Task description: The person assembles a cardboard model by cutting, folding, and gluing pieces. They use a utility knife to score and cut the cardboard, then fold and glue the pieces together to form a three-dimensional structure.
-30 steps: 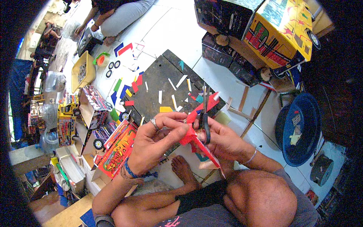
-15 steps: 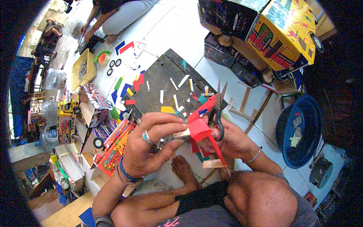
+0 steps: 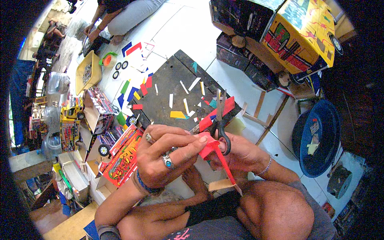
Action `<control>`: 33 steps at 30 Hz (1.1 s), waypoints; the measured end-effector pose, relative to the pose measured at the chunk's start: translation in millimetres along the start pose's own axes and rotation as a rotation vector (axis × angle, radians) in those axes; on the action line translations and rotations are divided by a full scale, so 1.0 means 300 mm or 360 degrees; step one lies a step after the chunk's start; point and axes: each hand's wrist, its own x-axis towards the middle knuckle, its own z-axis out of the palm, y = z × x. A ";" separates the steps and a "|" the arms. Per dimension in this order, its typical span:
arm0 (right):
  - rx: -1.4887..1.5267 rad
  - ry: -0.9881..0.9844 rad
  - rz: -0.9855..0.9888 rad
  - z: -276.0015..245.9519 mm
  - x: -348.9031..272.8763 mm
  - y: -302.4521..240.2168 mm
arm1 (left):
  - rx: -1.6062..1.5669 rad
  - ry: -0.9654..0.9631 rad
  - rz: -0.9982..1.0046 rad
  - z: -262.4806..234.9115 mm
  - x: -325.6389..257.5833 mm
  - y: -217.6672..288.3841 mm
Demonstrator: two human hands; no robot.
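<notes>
My left hand [image 3: 166, 156], with rings on its fingers, pinches a bent piece of red sheet [image 3: 208, 147] between thumb and finger. My right hand [image 3: 246, 154] holds black-handled scissors [image 3: 225, 141], blades pointing away from me and slightly parted. Its fingers also steady the red piece, which has a narrow strip hanging toward my knee. A pale wooden bit [image 3: 221, 185] shows beside that strip's lower end. Behind the blades, a flat red band [image 3: 224, 111] slants over the board; whether it joins the held piece I cannot tell. The right fingertips are partly hidden.
A dark board [image 3: 154, 108] ahead carries white, yellow and coloured scraps. Toy truck parts and a red decorated panel [image 3: 122, 158] stand at left, near a yellow tub [image 3: 96, 72]. A large yellow toy truck [image 3: 298, 36] and a blue basin [image 3: 320, 140] are right. Another person sits far left.
My left hand has moved right and turned, its fingertips now on the red piece. The scissors have tilted more upright and their blades look closer together. The red piece has turned.
</notes>
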 end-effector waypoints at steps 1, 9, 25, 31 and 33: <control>0.0043 -0.0028 0.0009 0.003 0.002 0.002 | 0.0036 -0.0008 0.0023 -0.002 -0.001 -0.002; 0.0248 -0.0143 0.0179 0.011 0.019 0.012 | 0.0247 -0.0032 0.0176 -0.019 -0.001 -0.009; -0.0472 0.0406 -0.0524 0.050 0.017 -0.046 | 0.0444 -0.0020 0.0300 -0.026 0.004 -0.029; -0.0763 0.0407 -0.0805 0.084 0.021 -0.059 | 0.0436 -0.0085 0.0293 -0.025 0.011 -0.026; -0.0867 0.0435 -0.0871 0.094 0.027 -0.067 | 0.0438 -0.0102 0.0274 -0.027 0.010 -0.025</control>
